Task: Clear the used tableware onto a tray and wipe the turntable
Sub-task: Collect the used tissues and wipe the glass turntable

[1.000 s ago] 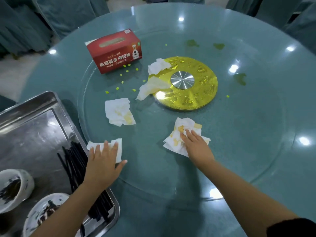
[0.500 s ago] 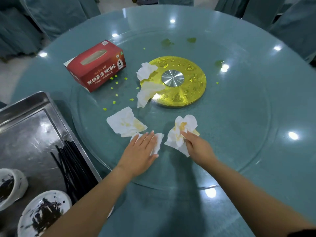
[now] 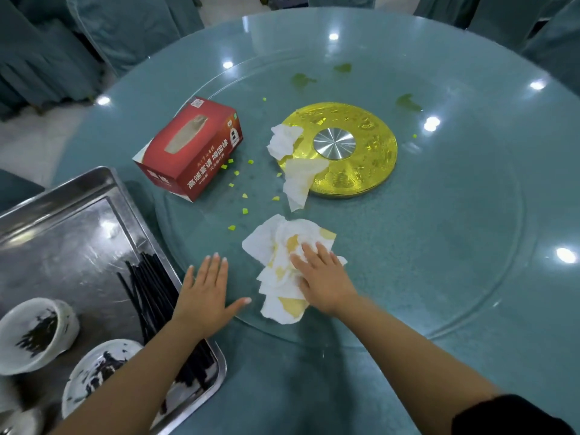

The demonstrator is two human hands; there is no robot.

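Glass turntable [image 3: 439,246] edge: left hand [image 3: 205,296] flat beside tissues [image 3: 282,262].

A red tissue box [image 3: 190,152] (white lettering on its side) sits near teal-covered chairs [image 3: 125,29].

— What are we seeing lying on the teal tabletop [image 3: 470,356]?

— We're seeing a glass turntable [image 3: 439,246] sitting in the middle and a steel tray [image 3: 78,189] resting at its left edge.

— And on the glass?

— We're finding a red tissue box [image 3: 191,152], a gold hub disc [image 3: 354,171], crumpled napkins [image 3: 282,265], green crumbs [image 3: 244,211] and green smears [image 3: 303,79].
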